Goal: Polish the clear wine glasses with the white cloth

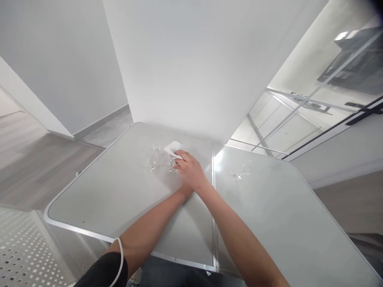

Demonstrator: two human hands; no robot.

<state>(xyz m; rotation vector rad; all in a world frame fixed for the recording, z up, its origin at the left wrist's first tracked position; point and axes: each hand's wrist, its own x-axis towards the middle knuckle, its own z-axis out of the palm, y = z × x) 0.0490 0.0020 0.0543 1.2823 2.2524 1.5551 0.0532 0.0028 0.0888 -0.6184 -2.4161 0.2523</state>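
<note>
My right hand reaches to the far middle of the white table, and its fingers pinch a white cloth against the top of a clear stemmed glass. My left forearm runs in beneath the right wrist. My left hand is almost wholly hidden under the right hand, close to that glass's stem, and its fingers do not show. Two more clear stemmed glasses stand just to the left of the cloth.
Another clear stemmed glass stands alone on the table's right half, past the metal seam. A white wall rises right behind the table. Glass panels are at the right, and wood floor lies to the left.
</note>
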